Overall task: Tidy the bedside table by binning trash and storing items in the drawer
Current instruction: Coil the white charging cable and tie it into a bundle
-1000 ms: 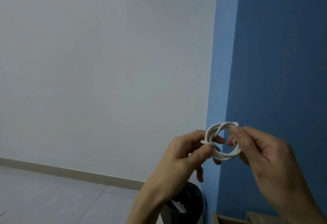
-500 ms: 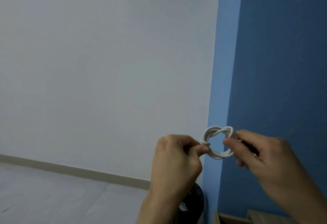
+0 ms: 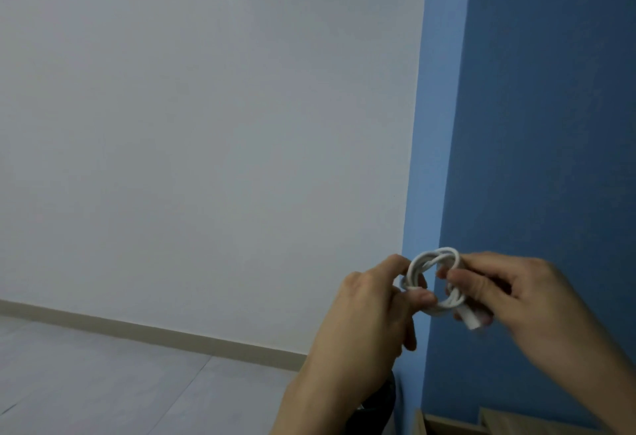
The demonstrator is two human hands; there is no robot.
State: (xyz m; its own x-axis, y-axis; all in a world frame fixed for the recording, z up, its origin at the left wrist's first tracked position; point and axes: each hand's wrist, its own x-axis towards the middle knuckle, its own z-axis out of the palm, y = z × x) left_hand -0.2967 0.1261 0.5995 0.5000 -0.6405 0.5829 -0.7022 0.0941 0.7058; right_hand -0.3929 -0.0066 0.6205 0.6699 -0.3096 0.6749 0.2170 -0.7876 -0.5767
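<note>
A white wall (image 3: 206, 125) meets a blue wall (image 3: 550, 107) behind the hands. A dark bin (image 3: 387, 400) shows partly under the left wrist. The left hand (image 3: 364, 314) and the right hand (image 3: 516, 293) are raised in the air, fingers pinched on opposite sides of a coiled white cable (image 3: 434, 281) between them.

Home rm: painted walls (image 3: 206, 125), skirting (image 3: 172, 333).
</note>
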